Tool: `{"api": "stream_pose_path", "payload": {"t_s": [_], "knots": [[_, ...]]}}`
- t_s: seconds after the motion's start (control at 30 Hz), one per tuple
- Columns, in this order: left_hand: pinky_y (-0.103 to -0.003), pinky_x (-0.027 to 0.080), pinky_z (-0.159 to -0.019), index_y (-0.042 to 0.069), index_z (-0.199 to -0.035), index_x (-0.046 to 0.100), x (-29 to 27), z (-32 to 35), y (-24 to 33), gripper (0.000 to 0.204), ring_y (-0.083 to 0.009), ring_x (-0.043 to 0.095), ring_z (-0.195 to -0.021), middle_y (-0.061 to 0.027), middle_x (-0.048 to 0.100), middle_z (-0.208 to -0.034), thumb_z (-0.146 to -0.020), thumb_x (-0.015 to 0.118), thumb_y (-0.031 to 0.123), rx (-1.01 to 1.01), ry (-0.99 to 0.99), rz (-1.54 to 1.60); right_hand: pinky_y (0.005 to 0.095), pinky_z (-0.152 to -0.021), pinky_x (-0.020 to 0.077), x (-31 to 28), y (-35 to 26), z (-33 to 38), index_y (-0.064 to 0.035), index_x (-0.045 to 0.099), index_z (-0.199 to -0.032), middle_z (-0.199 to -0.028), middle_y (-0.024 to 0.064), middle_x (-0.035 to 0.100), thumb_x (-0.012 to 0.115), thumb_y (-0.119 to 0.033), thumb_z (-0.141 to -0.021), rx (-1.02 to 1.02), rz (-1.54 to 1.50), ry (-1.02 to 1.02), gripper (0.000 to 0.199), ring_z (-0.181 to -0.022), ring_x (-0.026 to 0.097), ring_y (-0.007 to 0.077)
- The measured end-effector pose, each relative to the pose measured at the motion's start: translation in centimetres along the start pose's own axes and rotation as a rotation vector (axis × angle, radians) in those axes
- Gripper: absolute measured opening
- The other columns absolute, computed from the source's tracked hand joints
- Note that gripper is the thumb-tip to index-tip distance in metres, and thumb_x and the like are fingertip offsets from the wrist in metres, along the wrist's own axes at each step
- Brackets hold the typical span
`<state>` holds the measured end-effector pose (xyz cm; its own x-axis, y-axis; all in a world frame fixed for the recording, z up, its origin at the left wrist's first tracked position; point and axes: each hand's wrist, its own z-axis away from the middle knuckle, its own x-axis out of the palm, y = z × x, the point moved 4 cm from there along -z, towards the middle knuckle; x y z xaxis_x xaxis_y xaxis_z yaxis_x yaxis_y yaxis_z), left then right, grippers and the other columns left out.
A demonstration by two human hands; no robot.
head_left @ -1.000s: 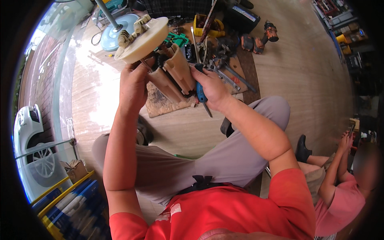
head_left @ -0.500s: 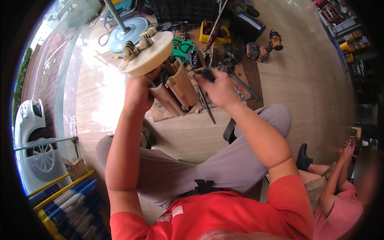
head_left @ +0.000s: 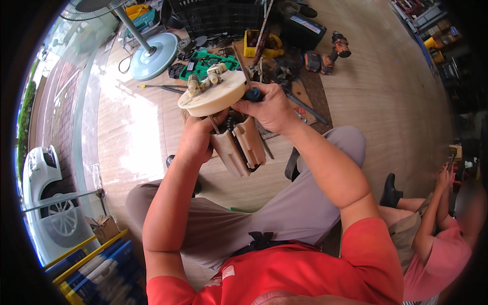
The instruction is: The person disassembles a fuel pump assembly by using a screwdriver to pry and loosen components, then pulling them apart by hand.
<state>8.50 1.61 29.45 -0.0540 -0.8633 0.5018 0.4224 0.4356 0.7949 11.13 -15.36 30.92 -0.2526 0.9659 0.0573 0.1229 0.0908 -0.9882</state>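
Nearest: person seated, red shirt, grey trousers, both forearms raised over the lap. Second person in a pink shirt [head_left: 447,259] sits low at the right, hands up near the face.

Left hand [head_left: 195,140] closed around the underside of a cream pump assembly [head_left: 223,117], thumb up against the round top flange, fingers hidden behind the body. Assembly held in mid-air over the knees, flange tilted up to the left, tan housing hanging down toward the lap.

Right hand [head_left: 272,109] closed around a blue-handled tool [head_left: 252,94], handle end just touching the right edge of the flange. Tool tip not visible.

Below and beyond: pale wood-plank floor [head_left: 386,101]. Past the hands, a clutter of tools on the floor: green tray [head_left: 203,61], yellow case [head_left: 256,46], cordless drill [head_left: 340,46] to the right, black crate [head_left: 218,18] further out. Far left: round blue fan base [head_left: 152,56] with its pole. Far-left edge, behind glass: white car [head_left: 43,198].
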Motion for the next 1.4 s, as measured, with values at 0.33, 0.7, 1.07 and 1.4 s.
{"api": "stream_pose_path", "payload": {"t_s": [0.33, 0.7, 1.07, 1.4], "knots": [[-0.030, 0.054, -0.068, -0.002, -0.116, 0.061, -1.0, 0.0, -1.0, 0.029, -0.0159, 0.066, -0.083, -0.0083, 0.068, -0.098, -0.093, 0.061, 0.016, -0.175, -0.002, -0.102, 0.0279, -0.063, 0.0479, -0.5, 0.2, 0.4, 0.0021, 0.068, -0.091, -0.081, 0.0028, 0.068, 0.069, -0.012, -0.092, -0.001, 0.390, 0.177, 0.014, -0.075, 0.056, 0.0039], [-0.030, 0.053, -0.081, -0.003, -0.120, 0.059, -0.5, -0.7, -0.9, 0.031, -0.0178, 0.065, -0.095, -0.0105, 0.067, -0.110, -0.091, 0.058, 0.010, -0.100, -0.032, -0.066, 0.0458, -0.067, 0.0493, -1.0, -1.9, 0.2, 0.0030, 0.065, -0.082, -0.079, 0.0217, 0.063, 0.068, -0.009, -0.079, -0.207, 0.646, 0.300, 0.013, -0.077, 0.063, 0.0410], [-0.031, 0.049, -0.091, -0.002, -0.125, 0.057, -1.2, -1.1, -2.4, 0.033, -0.0173, 0.061, -0.110, -0.0094, 0.064, -0.122, -0.096, 0.059, 0.012, 0.003, -0.042, -0.077, 0.0290, -0.073, 0.0516, -1.9, -0.2, -0.4, 0.0036, 0.068, -0.099, -0.084, 0.0086, 0.072, 0.067, -0.009, -0.088, 0.048, 0.257, 0.074, 0.017, -0.079, 0.064, 0.0096], [-0.030, 0.046, -0.096, -0.005, -0.125, 0.059, 0.4, -0.1, -0.6, 0.034, -0.0161, 0.060, -0.111, -0.0106, 0.065, -0.120, -0.094, 0.059, 0.011, 0.054, 0.002, -0.243, 0.0280, -0.089, 0.0499, -1.5, 0.3, 0.0, -0.0003, 0.066, -0.118, -0.109, 0.0040, 0.070, 0.079, -0.010, -0.081, 0.283, -0.184, -0.160, 0.041, -0.099, 0.061, 0.0101]]}}
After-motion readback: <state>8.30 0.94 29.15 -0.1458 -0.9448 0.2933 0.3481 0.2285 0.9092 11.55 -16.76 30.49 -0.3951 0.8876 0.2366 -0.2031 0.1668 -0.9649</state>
